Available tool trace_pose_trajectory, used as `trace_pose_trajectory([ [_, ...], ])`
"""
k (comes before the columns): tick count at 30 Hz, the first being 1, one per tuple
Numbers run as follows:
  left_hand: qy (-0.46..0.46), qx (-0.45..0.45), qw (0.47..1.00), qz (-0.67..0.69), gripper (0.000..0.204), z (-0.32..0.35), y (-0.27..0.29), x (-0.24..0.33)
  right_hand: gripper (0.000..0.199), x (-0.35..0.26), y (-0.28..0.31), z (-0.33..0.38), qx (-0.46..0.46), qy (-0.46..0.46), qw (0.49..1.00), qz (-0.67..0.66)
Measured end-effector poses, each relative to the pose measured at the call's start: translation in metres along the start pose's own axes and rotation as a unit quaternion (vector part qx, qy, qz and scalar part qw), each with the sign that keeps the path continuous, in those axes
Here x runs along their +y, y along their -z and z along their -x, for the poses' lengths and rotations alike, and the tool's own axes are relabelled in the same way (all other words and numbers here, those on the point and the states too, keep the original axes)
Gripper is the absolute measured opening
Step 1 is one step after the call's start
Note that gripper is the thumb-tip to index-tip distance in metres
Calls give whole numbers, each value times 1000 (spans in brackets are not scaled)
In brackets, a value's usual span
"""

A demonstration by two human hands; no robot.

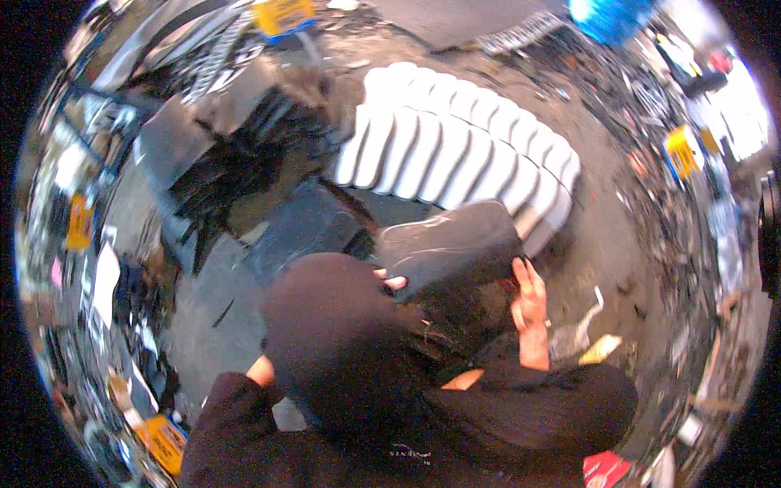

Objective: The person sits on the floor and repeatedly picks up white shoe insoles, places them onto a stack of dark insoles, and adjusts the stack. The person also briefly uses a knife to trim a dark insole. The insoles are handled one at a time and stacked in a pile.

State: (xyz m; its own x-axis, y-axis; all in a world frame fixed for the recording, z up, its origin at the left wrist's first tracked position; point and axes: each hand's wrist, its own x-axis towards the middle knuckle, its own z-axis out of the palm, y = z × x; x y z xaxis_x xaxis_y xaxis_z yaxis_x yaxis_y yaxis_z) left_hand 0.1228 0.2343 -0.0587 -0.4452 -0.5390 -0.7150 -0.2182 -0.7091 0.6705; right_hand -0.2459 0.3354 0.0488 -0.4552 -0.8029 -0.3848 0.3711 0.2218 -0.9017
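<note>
A dark, flat slab (451, 244) with rounded corners and pale scuff lines is held tilted in front of me; its exact kind I cannot make out. My left hand (392, 281) shows only its fingertips, gripping the slab's left edge; the rest is behind my dark-clothed knee (333, 301). On the right edge, the fingers of my right hand (529, 297) lie against the slab, holding it from that side. Just beyond it, white curved pieces (455, 146) stand packed side by side in two rows on the ground.
To the left lie a dark flat piece (301, 232) and a blurred stack of dark sheets (252, 138). Yellow boxes or labels (682, 153) show among clutter around the rim. A blue rounded object (610, 18) is at the far right. A yellowish scrap (600, 350) lies beside my right forearm.
</note>
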Motion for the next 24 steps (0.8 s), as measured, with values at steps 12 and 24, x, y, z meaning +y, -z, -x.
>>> trace_pose_trajectory([
  [12,-528,100,768,348,28,62,143,261,41,34,-4,27,-106,-102,989,-3],
  [24,-177,141,974,24,63,79,-46,158,58,-109,-85,-42,-256,136,955,64],
])
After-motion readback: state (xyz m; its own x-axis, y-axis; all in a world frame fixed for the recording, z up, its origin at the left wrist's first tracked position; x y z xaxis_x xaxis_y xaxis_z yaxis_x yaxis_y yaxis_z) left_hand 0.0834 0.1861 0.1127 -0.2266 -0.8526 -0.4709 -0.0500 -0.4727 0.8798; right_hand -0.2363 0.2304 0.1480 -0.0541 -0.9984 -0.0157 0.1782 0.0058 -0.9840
